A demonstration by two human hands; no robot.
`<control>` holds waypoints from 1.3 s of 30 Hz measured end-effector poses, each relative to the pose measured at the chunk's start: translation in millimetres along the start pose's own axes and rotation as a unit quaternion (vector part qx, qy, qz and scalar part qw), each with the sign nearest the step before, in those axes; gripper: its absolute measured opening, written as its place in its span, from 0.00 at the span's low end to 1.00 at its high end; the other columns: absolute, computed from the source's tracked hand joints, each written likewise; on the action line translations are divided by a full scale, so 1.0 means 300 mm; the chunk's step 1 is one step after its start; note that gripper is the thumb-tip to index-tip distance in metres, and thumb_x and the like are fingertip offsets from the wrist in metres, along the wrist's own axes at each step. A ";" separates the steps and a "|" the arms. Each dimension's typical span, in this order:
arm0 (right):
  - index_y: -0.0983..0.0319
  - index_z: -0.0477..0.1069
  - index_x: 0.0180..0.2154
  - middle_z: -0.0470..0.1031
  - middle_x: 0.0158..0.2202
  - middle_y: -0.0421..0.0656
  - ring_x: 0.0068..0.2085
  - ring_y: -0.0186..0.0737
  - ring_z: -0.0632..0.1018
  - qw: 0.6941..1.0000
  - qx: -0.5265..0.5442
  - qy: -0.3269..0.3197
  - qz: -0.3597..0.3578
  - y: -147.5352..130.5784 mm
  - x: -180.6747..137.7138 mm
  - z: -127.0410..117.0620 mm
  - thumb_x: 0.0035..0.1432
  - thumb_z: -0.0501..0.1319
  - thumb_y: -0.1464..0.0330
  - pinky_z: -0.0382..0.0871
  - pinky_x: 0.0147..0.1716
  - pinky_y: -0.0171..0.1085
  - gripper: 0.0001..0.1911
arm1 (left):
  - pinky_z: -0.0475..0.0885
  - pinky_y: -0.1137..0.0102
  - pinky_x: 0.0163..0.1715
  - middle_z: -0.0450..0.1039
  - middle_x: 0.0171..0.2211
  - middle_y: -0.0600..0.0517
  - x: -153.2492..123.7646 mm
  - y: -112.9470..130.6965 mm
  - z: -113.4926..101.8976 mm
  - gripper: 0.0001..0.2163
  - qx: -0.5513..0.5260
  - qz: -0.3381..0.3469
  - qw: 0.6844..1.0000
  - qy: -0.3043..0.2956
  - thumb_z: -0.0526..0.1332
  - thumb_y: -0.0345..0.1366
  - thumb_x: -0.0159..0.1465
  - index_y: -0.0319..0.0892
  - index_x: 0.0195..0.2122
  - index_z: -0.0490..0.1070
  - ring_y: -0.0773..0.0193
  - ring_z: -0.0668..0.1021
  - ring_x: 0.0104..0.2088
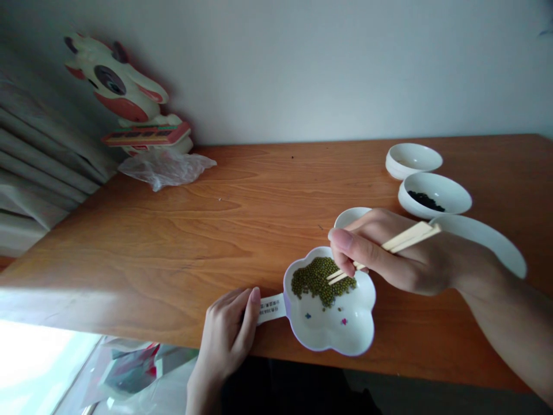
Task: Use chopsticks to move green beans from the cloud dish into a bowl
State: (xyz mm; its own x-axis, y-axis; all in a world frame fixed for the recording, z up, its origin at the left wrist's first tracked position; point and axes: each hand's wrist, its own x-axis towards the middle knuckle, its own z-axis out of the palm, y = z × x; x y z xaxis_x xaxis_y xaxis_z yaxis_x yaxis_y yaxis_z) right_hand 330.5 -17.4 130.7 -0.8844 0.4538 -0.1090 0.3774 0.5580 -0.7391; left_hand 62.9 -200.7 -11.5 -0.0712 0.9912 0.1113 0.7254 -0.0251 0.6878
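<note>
Two chopsticks (406, 237), pinched in the right hand (389, 259), reach into green beans (317, 276) in the flower-shaped dish (324, 331), lower centre; the left hand (231, 331) grips its handle (272, 308). Picking seems the step; next calls for a gentle pinch.

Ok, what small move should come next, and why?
Probably pinch one of the green beans with the chopsticks: the right hand holds them with their tips slightly apart at the beans, and the left hand holds the handle of the flower-shaped dish.
</note>
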 end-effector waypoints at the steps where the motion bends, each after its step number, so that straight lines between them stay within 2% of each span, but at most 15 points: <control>1: 0.62 0.74 0.29 0.77 0.25 0.42 0.28 0.36 0.76 1.000 -0.003 0.000 0.001 -0.007 0.001 -0.002 0.78 0.43 0.50 0.65 0.32 0.39 0.35 | 0.63 0.70 0.31 0.69 0.25 0.53 0.001 0.001 0.000 0.18 0.001 -0.001 1.000 -0.001 0.52 0.39 0.78 0.43 0.29 0.64 0.66 0.72 0.26; 11: 0.62 0.73 0.29 0.77 0.26 0.43 0.29 0.37 0.76 1.000 0.003 -0.006 -0.003 -0.022 0.001 -0.014 0.78 0.43 0.49 0.65 0.32 0.39 0.35 | 0.63 0.70 0.30 0.69 0.25 0.52 0.002 0.000 0.003 0.18 0.010 0.004 1.000 0.007 0.51 0.38 0.79 0.42 0.28 0.62 0.66 0.72 0.26; 21: 0.63 0.72 0.29 0.75 0.24 0.43 0.27 0.36 0.74 1.000 -0.017 -0.013 -0.001 -0.030 0.001 -0.007 0.77 0.39 0.45 0.62 0.30 0.39 0.39 | 0.63 0.70 0.31 0.69 0.25 0.53 -0.001 0.003 -0.002 0.18 0.009 0.002 1.000 0.002 0.51 0.38 0.79 0.42 0.29 0.64 0.66 0.72 0.26; 29: 0.63 0.71 0.29 0.75 0.25 0.42 0.27 0.34 0.74 0.998 -0.028 -0.005 -0.061 0.008 0.013 0.023 0.79 0.43 0.52 0.62 0.31 0.39 0.33 | 0.62 0.70 0.31 0.68 0.25 0.53 -0.002 0.000 -0.003 0.18 0.004 0.002 1.000 -0.004 0.51 0.38 0.79 0.42 0.29 0.62 0.66 0.71 0.26; 34: 0.63 0.71 0.29 0.73 0.24 0.41 0.26 0.33 0.71 0.997 -0.034 -0.003 -0.068 0.009 0.013 0.028 0.79 0.44 0.53 0.61 0.29 0.39 0.32 | 0.62 0.70 0.31 0.68 0.25 0.53 -0.003 0.001 -0.003 0.18 0.003 0.003 1.000 -0.003 0.51 0.38 0.79 0.43 0.29 0.62 0.66 0.71 0.26; 39: 0.63 0.72 0.30 0.75 0.25 0.42 0.27 0.34 0.73 0.996 -0.026 0.002 -0.080 0.016 0.018 0.033 0.80 0.44 0.54 0.61 0.30 0.39 0.32 | 0.62 0.70 0.31 0.68 0.25 0.53 0.000 -0.002 0.000 0.18 0.003 0.002 1.000 0.001 0.52 0.38 0.79 0.42 0.29 0.62 0.67 0.71 0.26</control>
State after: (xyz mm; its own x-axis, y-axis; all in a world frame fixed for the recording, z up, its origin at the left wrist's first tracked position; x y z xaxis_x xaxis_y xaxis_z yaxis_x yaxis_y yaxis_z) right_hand 324.8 -19.1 120.1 -0.9333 0.3590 0.0110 0.2450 0.6589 -0.7112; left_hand 62.5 -200.6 -11.8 -0.0698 0.9907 0.1165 0.7293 -0.0290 0.6836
